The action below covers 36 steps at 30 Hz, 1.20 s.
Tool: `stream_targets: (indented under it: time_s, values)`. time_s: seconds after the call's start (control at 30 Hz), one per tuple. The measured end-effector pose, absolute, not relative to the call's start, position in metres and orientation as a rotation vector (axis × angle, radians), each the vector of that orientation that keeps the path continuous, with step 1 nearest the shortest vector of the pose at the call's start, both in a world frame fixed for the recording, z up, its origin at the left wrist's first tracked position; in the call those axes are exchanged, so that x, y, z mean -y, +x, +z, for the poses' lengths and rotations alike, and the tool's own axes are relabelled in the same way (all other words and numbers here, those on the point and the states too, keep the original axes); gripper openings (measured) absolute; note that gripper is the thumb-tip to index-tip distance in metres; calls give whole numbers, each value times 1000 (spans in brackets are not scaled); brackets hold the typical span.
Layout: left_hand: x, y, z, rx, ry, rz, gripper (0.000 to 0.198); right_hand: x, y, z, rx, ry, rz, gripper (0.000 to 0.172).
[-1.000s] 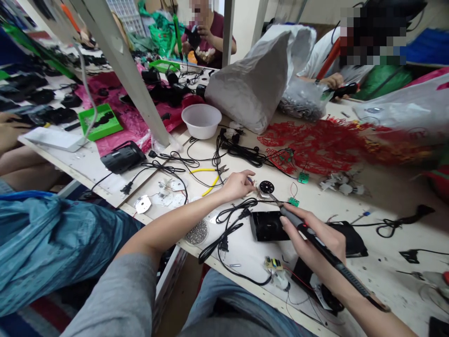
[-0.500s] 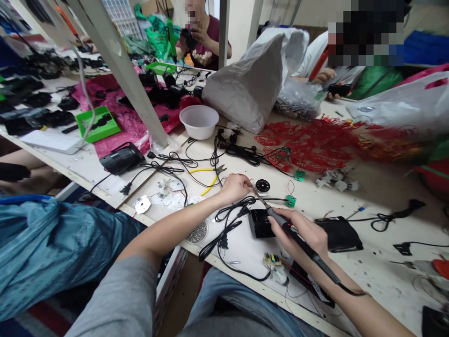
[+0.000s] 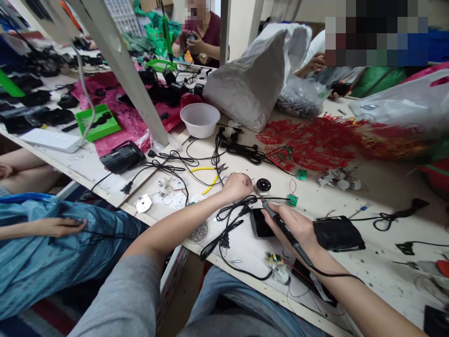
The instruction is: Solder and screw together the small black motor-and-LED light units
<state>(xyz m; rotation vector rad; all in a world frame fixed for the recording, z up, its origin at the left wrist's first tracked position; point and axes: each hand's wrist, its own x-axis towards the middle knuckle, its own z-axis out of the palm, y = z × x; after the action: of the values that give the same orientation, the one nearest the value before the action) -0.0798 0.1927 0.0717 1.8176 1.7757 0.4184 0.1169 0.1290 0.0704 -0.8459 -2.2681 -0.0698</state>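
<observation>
My right hand point(image 3: 293, 224) is closed round a black soldering iron point(image 3: 280, 223), its metal tip pointing up-left toward my left hand. My left hand point(image 3: 236, 186) is curled into a pinch on thin red wires I can barely make out, just left of a small round black disc point(image 3: 263, 185). A small green circuit board point(image 3: 292, 200) lies right of the iron's tip. Under my right hand sits a black housing point(image 3: 258, 223). A black power cord point(image 3: 228, 222) loops below my left wrist.
Yellow-handled pliers point(image 3: 206, 175), a white bowl point(image 3: 199, 119), a grey plastic bag point(image 3: 252, 84) and a heap of red wires point(image 3: 315, 142) lie further back. Another black housing point(image 3: 338, 234) sits to the right. A slanted metal post point(image 3: 122, 70) crosses the left. Other people work around the table.
My right hand drew the soldering iron left, toward my left hand. My left hand curled from an extended reach into a pinch. A neighbour's hand came into view at lower left.
</observation>
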Motion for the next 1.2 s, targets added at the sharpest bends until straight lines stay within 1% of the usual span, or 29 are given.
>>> stream_targets:
  time_s: [0.33,0.7,1.0,1.2]
  values:
    - [-195,-84,75,-1685,1859,368,22,-133,115,69,2266,-834,-90,9]
    - [-196,-84,74,-1699,1853,360,15,-139,112,66,2274,-810,-132,6]
    - [-196,-84,72,-1680,1870,366,17,-144,111,64,2306,-795,-111,3]
    - [-197,-84,71,-1674,1877,374,17,-144,111,65,2322,-788,-97,6]
